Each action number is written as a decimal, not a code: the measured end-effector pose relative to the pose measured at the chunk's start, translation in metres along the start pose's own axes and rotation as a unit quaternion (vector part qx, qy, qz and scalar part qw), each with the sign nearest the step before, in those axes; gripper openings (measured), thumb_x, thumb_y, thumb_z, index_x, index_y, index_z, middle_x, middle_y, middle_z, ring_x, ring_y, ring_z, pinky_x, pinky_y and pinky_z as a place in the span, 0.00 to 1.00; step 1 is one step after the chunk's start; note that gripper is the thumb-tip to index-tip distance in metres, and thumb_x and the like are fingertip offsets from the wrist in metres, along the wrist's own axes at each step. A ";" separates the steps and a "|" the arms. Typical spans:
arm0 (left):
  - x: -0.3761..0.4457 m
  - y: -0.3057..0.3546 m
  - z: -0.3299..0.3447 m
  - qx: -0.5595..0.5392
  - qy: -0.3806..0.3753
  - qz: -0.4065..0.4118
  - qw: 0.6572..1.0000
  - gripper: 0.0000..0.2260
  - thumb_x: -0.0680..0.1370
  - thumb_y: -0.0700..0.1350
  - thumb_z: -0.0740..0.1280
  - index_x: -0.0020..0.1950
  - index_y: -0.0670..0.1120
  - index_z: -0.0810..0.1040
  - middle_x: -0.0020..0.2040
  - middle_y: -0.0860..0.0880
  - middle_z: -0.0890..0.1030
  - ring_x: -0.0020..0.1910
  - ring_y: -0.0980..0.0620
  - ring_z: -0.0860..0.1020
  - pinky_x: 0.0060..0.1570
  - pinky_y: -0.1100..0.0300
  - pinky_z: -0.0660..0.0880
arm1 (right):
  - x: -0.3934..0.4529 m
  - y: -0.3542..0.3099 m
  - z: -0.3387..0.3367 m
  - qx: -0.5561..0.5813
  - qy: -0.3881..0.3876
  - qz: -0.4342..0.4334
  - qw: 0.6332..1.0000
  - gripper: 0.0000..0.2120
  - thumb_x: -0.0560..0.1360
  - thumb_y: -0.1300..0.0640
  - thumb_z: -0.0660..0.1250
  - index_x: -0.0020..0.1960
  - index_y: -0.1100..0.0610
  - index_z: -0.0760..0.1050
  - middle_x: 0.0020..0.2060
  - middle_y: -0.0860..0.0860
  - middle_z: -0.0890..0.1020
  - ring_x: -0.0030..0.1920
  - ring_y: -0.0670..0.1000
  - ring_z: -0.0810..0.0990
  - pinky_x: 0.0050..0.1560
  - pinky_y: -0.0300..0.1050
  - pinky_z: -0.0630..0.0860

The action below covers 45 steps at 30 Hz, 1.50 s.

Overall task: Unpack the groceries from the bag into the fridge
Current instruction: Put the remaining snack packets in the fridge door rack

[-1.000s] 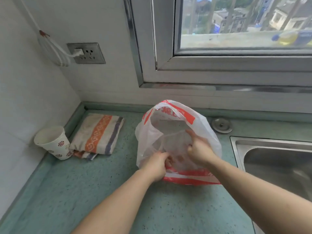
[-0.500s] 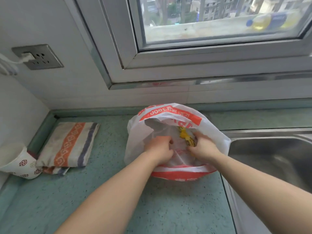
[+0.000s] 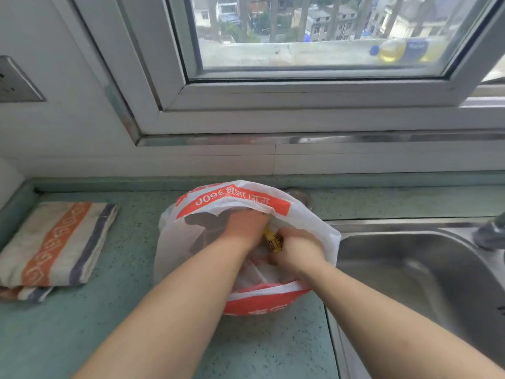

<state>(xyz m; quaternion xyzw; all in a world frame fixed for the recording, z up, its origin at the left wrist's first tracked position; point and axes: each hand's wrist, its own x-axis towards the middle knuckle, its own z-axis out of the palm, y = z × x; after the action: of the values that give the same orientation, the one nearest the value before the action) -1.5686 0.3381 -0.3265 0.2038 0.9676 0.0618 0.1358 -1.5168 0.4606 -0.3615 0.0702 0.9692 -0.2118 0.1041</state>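
Note:
A white plastic bag [image 3: 175, 242] with orange-red printed bands stands on the green speckled counter [image 3: 114, 332], its mouth facing me. Both of my hands are inside it. My left hand [image 3: 246, 228] reaches deep under the bag's upper rim, fingers curled out of sight. My right hand [image 3: 296, 250] is beside it, fingers curled down. A small yellow packet with dark print [image 3: 273, 240] shows between the two hands, touching both. I cannot see which hand grips it. The other contents of the bag are hidden.
A folded striped cloth [image 3: 57, 242] lies at the left of the counter. A steel sink [image 3: 415, 272] lies right beside the bag. Behind is a tiled wall with a socket [image 3: 13, 83] and a window [image 3: 314, 36] with a yellow bottle [image 3: 393, 50] on the outer ledge.
Both hands have gone deeper into the bag. A second ago they held its front edge. The yellow packet came into sight between them. The view has shifted left and closer; the paper cup is out of frame.

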 end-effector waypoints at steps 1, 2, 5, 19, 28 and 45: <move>0.001 -0.001 0.003 -0.004 -0.008 -0.009 1.000 0.13 0.81 0.42 0.58 0.64 0.46 0.75 0.65 0.44 0.76 0.63 0.42 0.74 0.60 0.51 0.72 | 0.002 -0.002 -0.001 -0.019 -0.007 0.000 1.000 0.10 0.71 0.51 0.67 0.52 0.48 0.74 0.44 0.49 0.78 0.45 0.52 0.77 0.41 0.44 0.74; 0.004 -0.003 0.007 -0.011 -0.017 -0.022 1.000 0.13 0.80 0.42 0.59 0.63 0.47 0.75 0.65 0.44 0.76 0.63 0.42 0.75 0.59 0.51 0.72 | 0.003 -0.004 -0.003 -0.033 -0.015 -0.001 0.999 0.09 0.71 0.52 0.66 0.52 0.50 0.75 0.43 0.49 0.78 0.45 0.53 0.77 0.41 0.44 0.73; 0.006 -0.005 0.011 -0.041 -0.008 -0.033 0.999 0.11 0.80 0.42 0.59 0.60 0.47 0.77 0.63 0.44 0.77 0.62 0.43 0.75 0.61 0.52 0.72 | 0.008 -0.004 -0.007 -0.060 -0.027 -0.009 0.998 0.07 0.71 0.56 0.65 0.49 0.53 0.77 0.41 0.50 0.77 0.42 0.54 0.75 0.40 0.43 0.70; -0.015 -0.025 0.015 -0.143 0.016 0.038 0.989 0.07 0.79 0.48 0.59 0.52 0.53 0.76 0.55 0.50 0.78 0.56 0.47 0.76 0.56 0.54 0.72 | 0.018 -0.010 -0.030 -0.147 -0.076 -0.006 0.986 0.11 0.68 0.51 0.70 0.48 0.54 0.78 0.42 0.52 0.81 0.44 0.54 0.80 0.39 0.43 0.75; -0.046 -0.029 -0.007 -0.334 -0.004 -0.029 0.942 0.14 0.82 0.53 0.57 0.58 0.47 0.76 0.55 0.49 0.79 0.56 0.49 0.76 0.56 0.54 0.72 | 0.009 -0.019 -0.026 -0.179 -0.077 -0.007 0.981 0.06 0.71 0.54 0.67 0.46 0.53 0.78 0.42 0.50 0.81 0.43 0.53 0.79 0.41 0.42 0.74; -0.122 -0.074 -0.058 -0.250 -0.040 -0.062 0.965 0.09 0.81 0.51 0.60 0.57 0.49 0.74 0.49 0.45 0.78 0.40 0.49 0.74 0.38 0.60 0.70 | -0.037 -0.063 -0.085 0.241 -0.271 0.065 0.930 0.08 0.79 0.62 0.54 0.49 0.60 0.71 0.38 0.55 0.77 0.33 0.52 0.76 0.38 0.45 0.76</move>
<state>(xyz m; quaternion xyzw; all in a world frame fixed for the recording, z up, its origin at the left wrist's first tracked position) -1.5054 0.2166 -0.2552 0.1054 0.9257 0.2855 0.2245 -1.5068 0.4365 -0.2520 0.0957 0.8170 -0.4432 0.3563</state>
